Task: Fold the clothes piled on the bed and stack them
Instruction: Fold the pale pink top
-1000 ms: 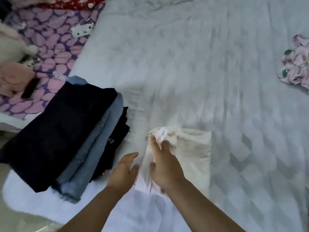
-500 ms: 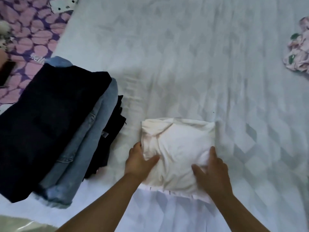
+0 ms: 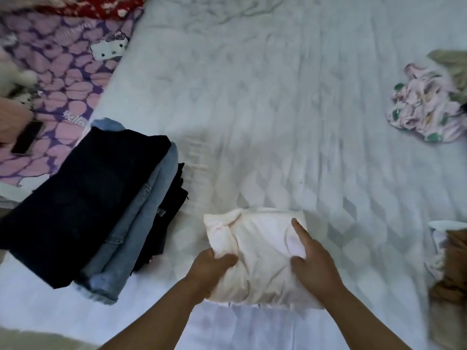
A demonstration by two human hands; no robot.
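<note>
- My left hand [image 3: 211, 267] pinches the left edge of the folded cream garment [image 3: 255, 253], low at frame centre on the bed [image 3: 278, 109].
- My right hand [image 3: 314, 263] presses flat on it, fingers straight.
- The stack of folded jeans [image 3: 96, 205] lies at left, just beside it.

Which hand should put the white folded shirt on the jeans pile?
Probably the left hand: it already grips the white shirt's left edge, nearest the jeans pile.

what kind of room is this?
Most likely a home bedroom. The hands work on a wide bed under a pale quilted cover, with a cartoon-cat blanket at its far left. A stack of folded jeans and a crumpled floral garment lie on it.
</note>
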